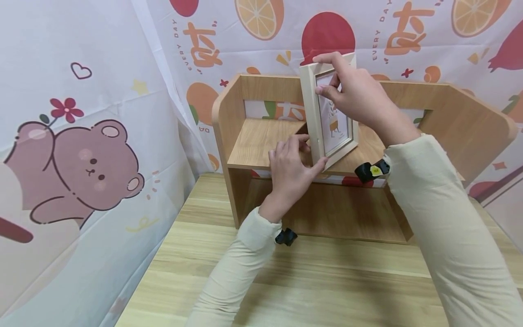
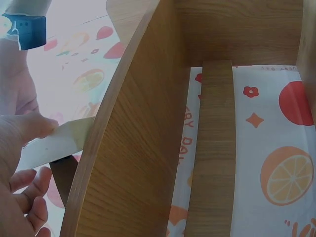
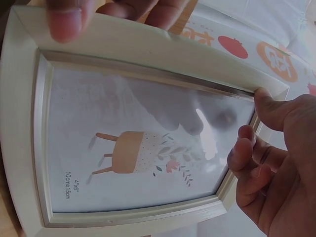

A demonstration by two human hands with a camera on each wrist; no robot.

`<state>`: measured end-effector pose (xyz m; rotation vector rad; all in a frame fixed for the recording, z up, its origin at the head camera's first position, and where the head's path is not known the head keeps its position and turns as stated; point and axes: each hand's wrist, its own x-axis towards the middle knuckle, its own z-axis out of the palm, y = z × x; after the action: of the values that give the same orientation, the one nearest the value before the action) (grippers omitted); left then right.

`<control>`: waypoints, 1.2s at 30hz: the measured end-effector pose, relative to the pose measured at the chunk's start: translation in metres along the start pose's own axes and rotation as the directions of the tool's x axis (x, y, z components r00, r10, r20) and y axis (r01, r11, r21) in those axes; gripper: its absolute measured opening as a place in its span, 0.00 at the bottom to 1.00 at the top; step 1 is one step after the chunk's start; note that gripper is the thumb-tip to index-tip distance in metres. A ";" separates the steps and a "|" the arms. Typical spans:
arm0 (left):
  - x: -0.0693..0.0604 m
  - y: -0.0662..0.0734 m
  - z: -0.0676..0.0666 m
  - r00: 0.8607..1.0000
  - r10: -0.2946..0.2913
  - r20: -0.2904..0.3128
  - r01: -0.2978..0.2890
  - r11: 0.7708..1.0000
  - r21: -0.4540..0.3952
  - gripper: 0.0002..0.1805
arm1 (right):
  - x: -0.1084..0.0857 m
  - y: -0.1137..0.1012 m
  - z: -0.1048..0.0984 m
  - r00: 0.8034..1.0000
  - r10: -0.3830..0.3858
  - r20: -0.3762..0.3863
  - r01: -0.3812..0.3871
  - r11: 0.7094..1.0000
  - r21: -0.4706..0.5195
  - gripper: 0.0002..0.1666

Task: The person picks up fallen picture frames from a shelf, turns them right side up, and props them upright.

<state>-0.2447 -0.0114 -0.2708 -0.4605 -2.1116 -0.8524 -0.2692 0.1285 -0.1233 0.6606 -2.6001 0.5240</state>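
A cream picture frame [image 1: 311, 113] is held upright and turned at an angle at the upper board of a wooden desktop shelf [image 1: 265, 143]. Behind its glass is a print [image 3: 128, 153] of a plant in a legged pot. My right hand [image 1: 359, 93] grips the frame's top edge, thumb on the front at the inner rim. Low on the frame's left side, my left hand [image 1: 291, 165] pinches it, with the thumb in front and fingers towards the back. A dark piece [image 2: 64, 177] juts from behind the frame. Whether the frame's bottom touches the board, I cannot tell.
The shelf stands on a light wood-grain table [image 1: 196, 254], against a fruit-patterned cloth [image 1: 278, 27]. A lower compartment [image 1: 327, 209] lies beneath the upper board. To the left hangs a white cloth with a bear print [image 1: 96, 163]. Side panels [image 1: 476, 122] enclose the shelf.
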 end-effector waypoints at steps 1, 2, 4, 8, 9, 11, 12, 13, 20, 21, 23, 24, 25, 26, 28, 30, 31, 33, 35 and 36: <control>0.000 0.000 0.000 1.000 -0.003 0.003 0.003 1.000 -0.001 0.29 | 0.001 0.000 0.000 1.000 0.003 0.005 -0.003 1.000 -0.005 0.32; 0.001 -0.001 0.000 1.000 -0.007 0.007 0.007 1.000 -0.001 0.29 | 0.001 0.000 -0.001 1.000 0.007 0.010 -0.007 1.000 -0.012 0.32; 0.002 -0.001 -0.001 1.000 -0.016 0.016 0.016 1.000 -0.004 0.29 | 0.002 0.000 -0.002 1.000 0.018 0.022 -0.017 1.000 -0.021 0.32; 0.003 -0.001 -0.002 0.999 -0.034 0.038 0.035 0.999 -0.020 0.29 | 0.006 0.000 -0.004 0.998 0.038 0.048 -0.036 0.999 -0.031 0.34; 0.004 -0.002 -0.002 0.998 -0.039 0.042 0.040 0.999 -0.024 0.29 | 0.007 0.000 -0.005 0.998 0.044 0.055 -0.042 0.999 -0.032 0.35; 0.005 -0.003 -0.003 0.998 -0.047 0.052 0.049 0.998 -0.034 0.28 | 0.009 0.002 -0.006 0.996 0.054 0.068 -0.052 0.998 -0.031 0.36; 0.005 -0.003 -0.003 0.997 -0.050 0.057 0.052 0.998 -0.039 0.28 | 0.011 0.002 -0.007 0.996 0.057 0.072 -0.055 0.998 -0.031 0.37; 0.005 -0.003 -0.004 0.997 -0.051 0.060 0.054 0.998 -0.042 0.28 | 0.012 0.003 -0.007 0.996 0.059 0.074 -0.057 0.998 -0.031 0.37; 0.006 -0.007 -0.005 0.995 -0.059 0.077 0.064 0.996 -0.065 0.27 | 0.015 0.007 -0.006 0.994 0.078 0.075 -0.078 0.997 -0.003 0.39; 0.006 -0.008 -0.005 0.995 -0.061 0.078 0.066 0.996 -0.066 0.27 | 0.015 0.007 -0.006 0.993 0.085 0.077 -0.085 0.996 0.001 0.40; 0.006 -0.009 -0.006 0.995 -0.064 0.080 0.070 0.995 -0.068 0.27 | 0.016 0.008 -0.006 0.991 0.103 0.081 -0.104 0.995 0.004 0.41; 0.007 -0.009 -0.006 0.995 -0.064 0.081 0.070 0.995 -0.069 0.27 | 0.016 0.008 -0.006 0.990 0.112 0.081 -0.113 0.994 0.001 0.41; 0.007 -0.009 -0.006 0.995 -0.064 0.082 0.070 0.995 -0.069 0.27 | 0.016 0.009 -0.006 0.989 0.121 0.081 -0.121 0.993 -0.002 0.41; 0.007 -0.010 -0.007 0.995 -0.063 0.083 0.068 0.995 -0.070 0.28 | 0.017 0.009 -0.006 0.988 0.129 0.080 -0.129 0.992 -0.007 0.41; 0.007 -0.010 -0.007 0.995 -0.059 0.085 0.066 0.995 -0.074 0.28 | 0.017 0.011 -0.006 0.987 0.141 0.080 -0.140 0.990 -0.020 0.41; 0.007 -0.010 -0.008 0.995 -0.057 0.086 0.063 0.995 -0.078 0.28 | 0.018 0.012 -0.006 0.986 0.147 0.078 -0.145 0.989 -0.031 0.40; 0.007 -0.011 -0.008 0.995 -0.056 0.086 0.063 0.995 -0.079 0.28 | 0.019 0.013 -0.006 0.985 0.151 0.079 -0.148 0.988 -0.034 0.40; 0.007 -0.011 -0.009 0.995 -0.056 0.087 0.063 0.995 -0.082 0.28 | 0.020 0.015 -0.006 0.984 0.157 0.080 -0.154 0.987 -0.049 0.39; 0.007 -0.012 -0.009 0.994 -0.057 0.091 0.065 0.994 -0.089 0.28 | 0.021 0.017 -0.007 0.981 0.173 0.082 -0.169 0.984 -0.056 0.40; 0.007 -0.012 -0.009 0.994 -0.058 0.094 0.067 0.994 -0.092 0.28 | 0.022 0.017 -0.007 0.980 0.182 0.081 -0.177 0.982 -0.058 0.40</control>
<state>-0.2509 -0.0267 -0.2663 -0.4932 -2.1861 -0.9877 -0.2936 0.1379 -0.1117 0.4434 -2.7614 0.4925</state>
